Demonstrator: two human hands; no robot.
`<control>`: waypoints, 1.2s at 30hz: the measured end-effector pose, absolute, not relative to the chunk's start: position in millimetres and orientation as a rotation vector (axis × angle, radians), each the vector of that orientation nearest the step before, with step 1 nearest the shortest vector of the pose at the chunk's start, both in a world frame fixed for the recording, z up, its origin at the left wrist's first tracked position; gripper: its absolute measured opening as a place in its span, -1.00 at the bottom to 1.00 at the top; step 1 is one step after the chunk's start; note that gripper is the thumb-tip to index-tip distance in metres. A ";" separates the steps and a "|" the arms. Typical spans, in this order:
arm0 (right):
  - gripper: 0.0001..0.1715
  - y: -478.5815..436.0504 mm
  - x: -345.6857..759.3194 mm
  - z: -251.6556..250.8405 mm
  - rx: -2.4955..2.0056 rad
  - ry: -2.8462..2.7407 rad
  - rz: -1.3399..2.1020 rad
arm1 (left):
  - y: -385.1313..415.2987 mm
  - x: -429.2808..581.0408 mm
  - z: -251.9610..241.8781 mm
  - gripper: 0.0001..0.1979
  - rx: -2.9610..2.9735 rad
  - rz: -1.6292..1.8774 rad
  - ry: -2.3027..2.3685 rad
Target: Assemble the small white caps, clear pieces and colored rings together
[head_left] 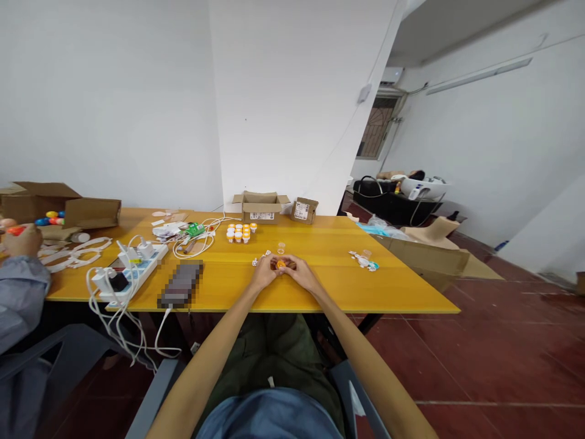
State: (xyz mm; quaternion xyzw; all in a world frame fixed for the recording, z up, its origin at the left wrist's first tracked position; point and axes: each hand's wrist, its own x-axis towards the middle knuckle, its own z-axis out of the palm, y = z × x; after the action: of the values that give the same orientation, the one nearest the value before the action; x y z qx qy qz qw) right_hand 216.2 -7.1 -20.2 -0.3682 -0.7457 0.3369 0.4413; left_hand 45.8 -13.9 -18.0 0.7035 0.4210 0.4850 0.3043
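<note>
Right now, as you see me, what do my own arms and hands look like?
Your left hand and right hand are bare, with no gloves. Both forearms are uncovered, with no sleeves, watch, bracelet or cables visible on them. The hands are too small to tell about rings or fine markings. A blue top shows below.

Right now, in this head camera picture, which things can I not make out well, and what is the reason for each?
All in the head view:
Orange piece: full shape hidden by the left hand and right hand.
White label on the middle open box: print too small.
Phone-like device: screen pixelated.
Co-worker's sleeve: cut off by the left edge.
</note>
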 end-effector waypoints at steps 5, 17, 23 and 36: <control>-0.67 -7.0 217.2 -21.4 -0.916 -1.866 0.821 | -8.8 45.1 -25.0 -0.74 1.884 1.293 1.152; -0.67 -12.3 214.8 -18.2 -0.921 -1.858 0.763 | -10.7 45.1 -22.2 -0.78 1.889 1.294 1.135; -0.68 -13.2 214.2 -15.3 -0.941 -1.816 0.794 | -9.6 45.6 -23.1 -0.75 1.882 1.309 1.135; -0.66 -3.3 219.0 -20.8 -0.979 -1.801 0.795 | -11.7 45.9 -19.7 -0.76 1.852 1.278 1.175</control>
State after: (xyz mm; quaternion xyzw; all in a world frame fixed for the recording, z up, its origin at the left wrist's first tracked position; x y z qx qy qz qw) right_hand 219.0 -3.3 -20.8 -0.3968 -0.7298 0.3221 0.4540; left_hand 45.9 -11.7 -19.7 0.6967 0.4420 0.4807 0.2968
